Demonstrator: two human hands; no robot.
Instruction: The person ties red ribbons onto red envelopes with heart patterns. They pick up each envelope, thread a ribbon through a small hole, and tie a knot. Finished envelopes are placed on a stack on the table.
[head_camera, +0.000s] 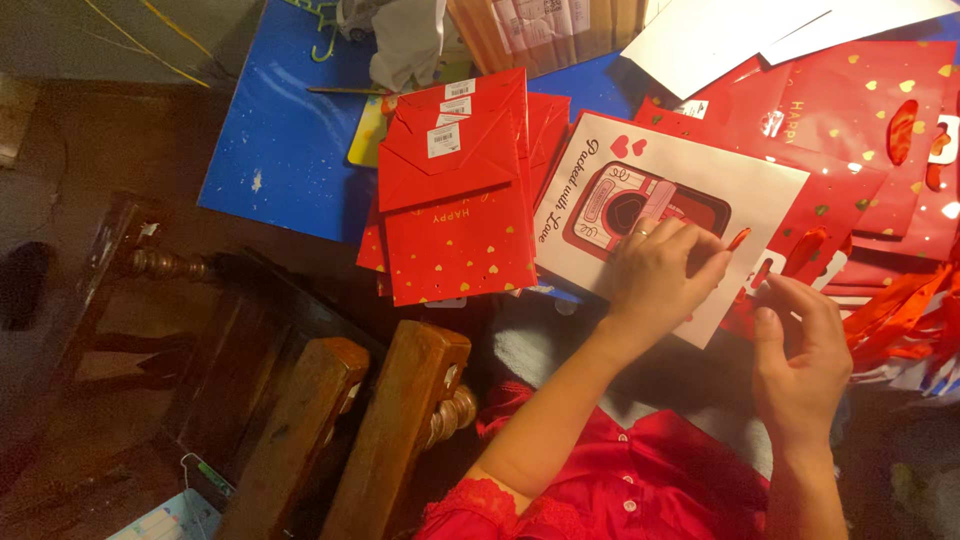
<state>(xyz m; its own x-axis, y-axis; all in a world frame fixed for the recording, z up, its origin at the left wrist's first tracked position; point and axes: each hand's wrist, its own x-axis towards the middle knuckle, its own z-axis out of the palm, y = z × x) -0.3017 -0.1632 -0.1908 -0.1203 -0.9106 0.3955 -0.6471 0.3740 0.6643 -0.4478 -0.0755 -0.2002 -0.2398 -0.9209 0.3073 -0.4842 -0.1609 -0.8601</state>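
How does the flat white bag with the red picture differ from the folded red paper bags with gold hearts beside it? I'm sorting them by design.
The flat white bag with the red picture lies singly under the left hand; the folded red paper bags with gold hearts sit stacked, untouched. The white one shows one large printed picture; the red ones carry small scattered hearts and white stickers. Both lie flat on the blue table cover.

A red buttoned blouse (640, 480) with lace-trimmed short sleeves (480, 505); a finger ring (641, 233).

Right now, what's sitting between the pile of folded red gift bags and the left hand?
In the head view, a white bag panel with a pink camera picture lies between the folded red gift bags and the left hand, which rests on it.
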